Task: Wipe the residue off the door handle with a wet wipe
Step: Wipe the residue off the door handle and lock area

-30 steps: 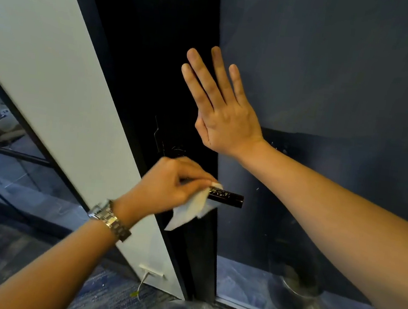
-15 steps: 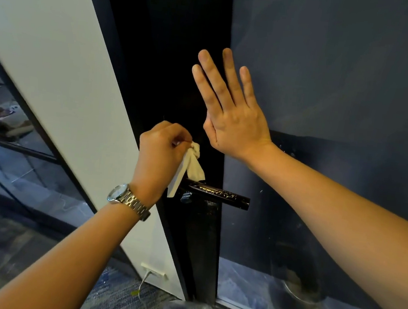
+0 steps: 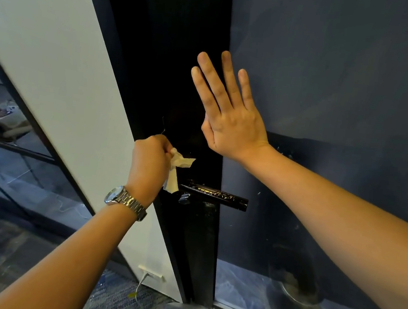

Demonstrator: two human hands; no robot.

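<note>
Left hand [image 3: 149,163] fisted around crumpled wet wipe [image 3: 177,170]; wipe's tail hangs at the base end of door handle [image 3: 215,195]. Right hand [image 3: 230,116] flat, fingers spread, braced on dark door [image 3: 184,50]. Handle: glossy black horizontal bar, pale flecks along its top. Judging by that, residue remains; wiping unfinished. Matte blue wall [image 3: 335,67] beyond.

Left hand [image 3: 149,163] with wet wipe [image 3: 176,171] above door handle [image 3: 214,195] root; right hand [image 3: 230,118] flat on door [image 3: 184,50], upper right.
</note>
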